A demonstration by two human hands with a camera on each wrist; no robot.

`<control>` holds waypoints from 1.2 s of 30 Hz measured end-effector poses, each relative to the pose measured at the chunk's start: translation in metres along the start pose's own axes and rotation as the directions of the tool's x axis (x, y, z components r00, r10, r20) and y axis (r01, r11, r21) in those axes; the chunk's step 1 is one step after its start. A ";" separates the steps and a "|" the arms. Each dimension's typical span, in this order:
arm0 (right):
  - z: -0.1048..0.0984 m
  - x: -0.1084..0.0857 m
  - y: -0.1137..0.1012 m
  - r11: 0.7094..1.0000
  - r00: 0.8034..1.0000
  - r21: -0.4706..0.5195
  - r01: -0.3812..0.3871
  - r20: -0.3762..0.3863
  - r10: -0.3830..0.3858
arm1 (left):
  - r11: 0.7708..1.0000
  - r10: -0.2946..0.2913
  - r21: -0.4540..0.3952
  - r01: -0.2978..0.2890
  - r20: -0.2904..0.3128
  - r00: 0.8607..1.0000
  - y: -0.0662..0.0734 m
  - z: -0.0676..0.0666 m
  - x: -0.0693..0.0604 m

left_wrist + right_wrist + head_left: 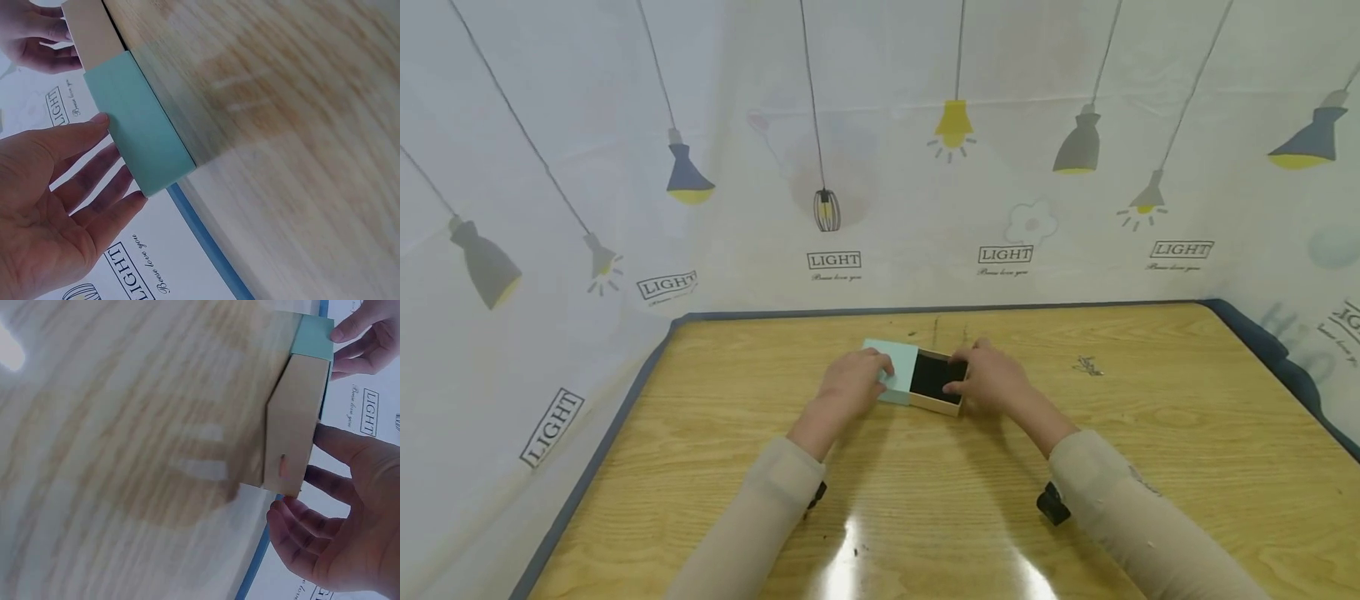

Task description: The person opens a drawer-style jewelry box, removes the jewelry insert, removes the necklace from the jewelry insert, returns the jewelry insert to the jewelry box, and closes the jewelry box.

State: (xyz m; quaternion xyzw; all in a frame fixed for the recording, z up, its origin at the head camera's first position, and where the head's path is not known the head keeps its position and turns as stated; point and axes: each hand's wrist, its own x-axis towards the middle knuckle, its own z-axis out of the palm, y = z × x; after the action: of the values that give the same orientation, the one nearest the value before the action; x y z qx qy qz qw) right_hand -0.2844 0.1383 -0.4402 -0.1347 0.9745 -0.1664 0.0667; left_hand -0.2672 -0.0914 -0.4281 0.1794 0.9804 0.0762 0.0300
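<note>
A small box lies on the table, made of a mint-green sleeve (902,358) and a tan drawer (934,405) with a black inside. The drawer sticks out of the sleeve's right side, so much of its black inside shows. My left hand (852,379) holds the sleeve at its left part, thumb on one side and fingers at the far end, as the left wrist view shows. At the drawer's right end, my right hand (997,381) grips it, with the thumb over the inner edge and fingers round the outer end. The drawer's right end is partly hidden by that hand.
On the wooden table (760,517), to the right of the box, lies a little pile of thin greyish pieces (1088,366), too small to make out. White cloth (910,183) printed with lamps stands round the back and sides. A few dark specks dot the tabletop.
</note>
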 end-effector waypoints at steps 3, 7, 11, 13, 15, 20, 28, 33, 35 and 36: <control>-0.005 -0.002 -0.001 1.000 1.000 -0.006 -0.006 0.007 0.006 | 1.000 -0.007 0.005 0.007 0.006 1.000 0.000 0.000 0.000; -0.008 -0.004 -0.003 1.000 0.999 -0.009 -0.002 0.036 0.002 | 1.000 -0.014 0.007 0.014 0.005 1.000 0.001 0.000 0.000; -0.008 -0.004 -0.005 1.000 0.997 -0.021 -0.014 0.070 0.015 | 1.000 -0.010 0.009 0.010 0.002 1.000 0.001 0.000 0.001; -0.007 -0.004 -0.006 1.000 0.997 -0.020 -0.024 0.080 0.025 | 1.000 -0.012 0.008 0.011 0.003 1.000 0.001 0.001 0.001; -0.007 -0.004 -0.007 0.999 0.996 -0.023 -0.032 0.083 0.033 | 1.000 -0.014 0.008 0.014 0.005 1.000 0.001 0.001 0.002; -0.006 -0.003 -0.009 0.999 0.996 -0.019 -0.029 0.084 0.031 | 1.000 -0.019 0.003 0.019 0.011 1.000 0.001 0.001 0.002; -0.001 0.000 -0.011 0.997 0.999 0.082 0.005 0.050 -0.009 | 1.000 -0.020 -0.002 0.020 0.013 1.000 0.000 0.002 0.002; 0.000 0.004 -0.014 0.957 0.999 0.288 -0.020 0.044 0.008 | 1.000 -0.020 -0.002 0.020 0.012 1.000 0.001 0.002 0.003; 0.001 0.006 -0.016 0.917 0.998 0.396 -0.041 0.050 0.022 | 1.000 -0.022 -0.004 0.022 0.014 1.000 0.001 0.003 0.003; 0.001 0.007 -0.018 0.895 0.998 0.444 -0.045 0.056 0.023 | 1.000 -0.023 -0.007 0.024 0.016 1.000 0.001 0.003 0.004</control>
State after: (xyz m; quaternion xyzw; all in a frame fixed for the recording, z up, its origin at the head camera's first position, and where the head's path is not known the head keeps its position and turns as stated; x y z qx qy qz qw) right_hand -0.2866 0.1197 -0.4360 -0.1029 0.9109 -0.3802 0.1228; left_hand -0.2700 -0.0889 -0.4307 0.1683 0.9819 0.0778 0.0395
